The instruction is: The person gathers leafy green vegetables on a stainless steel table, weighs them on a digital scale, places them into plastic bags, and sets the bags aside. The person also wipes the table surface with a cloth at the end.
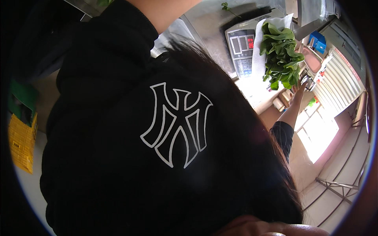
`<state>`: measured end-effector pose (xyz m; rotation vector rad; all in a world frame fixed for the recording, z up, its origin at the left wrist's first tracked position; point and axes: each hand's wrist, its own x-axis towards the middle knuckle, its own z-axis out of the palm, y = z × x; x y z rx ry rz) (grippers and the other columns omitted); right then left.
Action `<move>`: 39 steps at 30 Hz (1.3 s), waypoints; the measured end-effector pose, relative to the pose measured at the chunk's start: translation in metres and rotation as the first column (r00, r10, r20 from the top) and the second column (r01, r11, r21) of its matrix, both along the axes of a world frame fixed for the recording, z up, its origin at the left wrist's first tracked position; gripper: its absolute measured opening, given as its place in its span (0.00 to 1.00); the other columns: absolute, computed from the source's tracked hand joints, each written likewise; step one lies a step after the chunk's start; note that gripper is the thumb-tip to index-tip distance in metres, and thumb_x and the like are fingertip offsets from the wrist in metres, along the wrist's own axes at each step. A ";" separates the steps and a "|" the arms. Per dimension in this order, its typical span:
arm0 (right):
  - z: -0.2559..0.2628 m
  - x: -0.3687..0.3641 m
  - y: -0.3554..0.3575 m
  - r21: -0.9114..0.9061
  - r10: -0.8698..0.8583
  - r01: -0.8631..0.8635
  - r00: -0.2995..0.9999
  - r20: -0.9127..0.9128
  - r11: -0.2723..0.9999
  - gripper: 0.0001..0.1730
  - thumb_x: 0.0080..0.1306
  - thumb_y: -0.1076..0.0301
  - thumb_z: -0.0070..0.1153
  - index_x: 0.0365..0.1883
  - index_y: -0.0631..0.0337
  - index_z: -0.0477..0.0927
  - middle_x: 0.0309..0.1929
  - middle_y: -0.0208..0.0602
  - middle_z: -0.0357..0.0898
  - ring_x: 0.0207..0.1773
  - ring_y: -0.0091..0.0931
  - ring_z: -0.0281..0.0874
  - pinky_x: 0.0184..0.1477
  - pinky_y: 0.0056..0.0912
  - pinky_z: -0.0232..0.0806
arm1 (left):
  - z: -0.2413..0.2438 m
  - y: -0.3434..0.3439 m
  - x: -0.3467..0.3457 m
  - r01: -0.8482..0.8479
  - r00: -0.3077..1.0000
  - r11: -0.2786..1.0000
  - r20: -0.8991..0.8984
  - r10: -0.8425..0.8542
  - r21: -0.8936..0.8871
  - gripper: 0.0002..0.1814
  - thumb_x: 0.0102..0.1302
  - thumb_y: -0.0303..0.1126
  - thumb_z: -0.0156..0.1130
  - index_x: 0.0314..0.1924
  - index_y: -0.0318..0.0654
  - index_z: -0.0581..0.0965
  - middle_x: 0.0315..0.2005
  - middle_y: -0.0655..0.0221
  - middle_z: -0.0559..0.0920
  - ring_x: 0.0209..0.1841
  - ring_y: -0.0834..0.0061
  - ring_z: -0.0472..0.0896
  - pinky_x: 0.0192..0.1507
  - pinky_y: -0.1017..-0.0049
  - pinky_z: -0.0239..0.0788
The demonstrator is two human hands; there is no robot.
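My left hand is out of view; only its bare forearm and black sleeve show at the top. At the right, my right hand (297,92) reaches out beside leafy greens (282,56), its fingers spread near a small dark object. Whether it holds anything cannot be told. The bunch of greens lies on a white cloth or paper sheet (257,48) over a digital weighing scale (244,54) with red lit digits. The scale stands on a metal worktop (211,32). My black top with a white-outlined logo and long dark hair fills the middle.
A small green sprig (226,6) lies on the worktop behind the scale. Beyond the greens are a blue box (317,42), a pinkish tray (311,60) and rolls (278,104). A yellow crate (22,144) and a green crate (23,98) are at far left. A bright window is at right.
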<state>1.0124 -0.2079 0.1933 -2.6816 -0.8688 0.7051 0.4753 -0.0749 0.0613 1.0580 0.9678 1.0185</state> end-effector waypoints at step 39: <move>-0.169 0.043 -0.041 0.714 0.124 0.643 0.713 -0.690 0.278 0.18 0.74 0.61 0.56 0.50 0.68 0.85 0.74 0.40 0.65 0.65 0.29 0.74 0.62 0.29 0.68 | 0.059 -0.033 0.386 0.524 0.572 0.814 -0.812 -0.116 0.253 0.71 0.45 0.56 0.81 0.75 0.34 0.43 0.69 0.43 0.49 0.74 0.47 0.50 0.74 0.56 0.48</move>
